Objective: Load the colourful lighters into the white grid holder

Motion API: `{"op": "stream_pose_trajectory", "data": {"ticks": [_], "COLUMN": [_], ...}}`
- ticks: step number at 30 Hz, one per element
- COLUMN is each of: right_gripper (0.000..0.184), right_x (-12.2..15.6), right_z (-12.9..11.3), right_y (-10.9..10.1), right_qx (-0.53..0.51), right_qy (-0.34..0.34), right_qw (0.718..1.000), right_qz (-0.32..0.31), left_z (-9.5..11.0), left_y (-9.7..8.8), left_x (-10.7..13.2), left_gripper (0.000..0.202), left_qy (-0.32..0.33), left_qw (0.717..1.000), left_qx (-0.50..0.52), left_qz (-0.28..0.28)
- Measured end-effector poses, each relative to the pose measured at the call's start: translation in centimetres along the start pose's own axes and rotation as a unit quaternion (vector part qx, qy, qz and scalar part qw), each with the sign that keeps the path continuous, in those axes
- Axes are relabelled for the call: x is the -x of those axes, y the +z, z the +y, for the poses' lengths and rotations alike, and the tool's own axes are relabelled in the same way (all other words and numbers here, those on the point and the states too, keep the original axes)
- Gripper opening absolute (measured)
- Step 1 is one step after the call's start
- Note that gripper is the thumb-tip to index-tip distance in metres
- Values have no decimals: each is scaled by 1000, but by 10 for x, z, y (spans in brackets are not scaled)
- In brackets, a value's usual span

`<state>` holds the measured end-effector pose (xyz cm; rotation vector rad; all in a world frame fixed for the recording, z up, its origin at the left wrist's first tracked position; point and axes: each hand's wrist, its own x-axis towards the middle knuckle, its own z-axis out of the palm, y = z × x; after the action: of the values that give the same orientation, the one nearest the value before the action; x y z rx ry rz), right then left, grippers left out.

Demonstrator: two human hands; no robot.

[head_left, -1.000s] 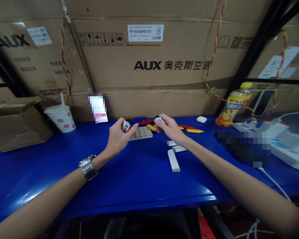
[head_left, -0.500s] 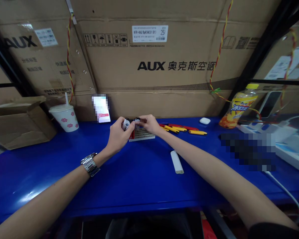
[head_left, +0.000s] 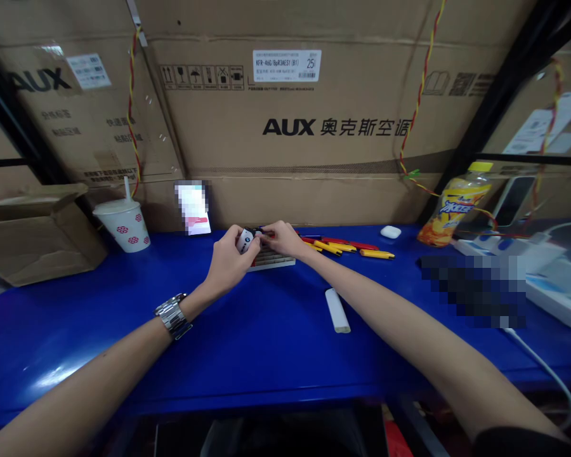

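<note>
My left hand [head_left: 228, 261] grips a white rounded piece with dark marks [head_left: 244, 240] above a grey grid tray [head_left: 271, 260]. My right hand [head_left: 283, 240] meets it there, its fingertips closed on a small dark piece [head_left: 261, 233] right by the white one. The hands hide most of that small piece and the back of the tray. Yellow and red pens [head_left: 342, 246] lie to the right of the tray on the blue table [head_left: 99, 355], and a long white bar [head_left: 337, 310] lies nearer to me.
A white earbud case [head_left: 391, 232] lies to the right of the pens. A paper cup with a straw [head_left: 124, 225] and an open cardboard box [head_left: 33, 235] stand at the left. A yellow drink bottle [head_left: 454, 212] and a white power strip [head_left: 504, 251] stand at the right, with cardboard cartons [head_left: 290, 146] behind.
My right hand has moved left from beside the pens to meet my left hand above the tray. My right forearm now covers the spot where short white pieces lay.
</note>
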<state>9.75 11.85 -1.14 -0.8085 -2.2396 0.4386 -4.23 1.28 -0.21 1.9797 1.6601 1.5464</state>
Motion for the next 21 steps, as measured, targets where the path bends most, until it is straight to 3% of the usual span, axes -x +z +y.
{"op": "stream_pose_trajectory", "data": {"ticks": [5, 11, 14, 17, 21], "right_gripper": [49, 26, 22, 19, 15], "right_x": [7, 12, 9, 4, 3], "right_z": [-27, -50, -41, -18, 11], "right_y": [-16, -28, -33, -37, -29], "right_qx": [-67, -162, -206, -209, -142], "right_qy": [-12, -59, -35, -1, 8], "right_qw": [993, 985, 978, 976, 985], "right_qz": [98, 10, -2, 68, 96], "left_z": [-3, 1, 3, 0, -3], "left_y": [1, -1, -1, -1, -2], "left_x": [-1, 0, 2, 1, 0], "left_gripper": [17, 12, 16, 21, 11], "left_qy": [0, 8, 1, -5, 10], "left_qw": [1000, 998, 999, 997, 999], "left_qx": [-9, -33, 7, 69, 33], "left_qz": [-13, -46, -52, -18, 31]}}
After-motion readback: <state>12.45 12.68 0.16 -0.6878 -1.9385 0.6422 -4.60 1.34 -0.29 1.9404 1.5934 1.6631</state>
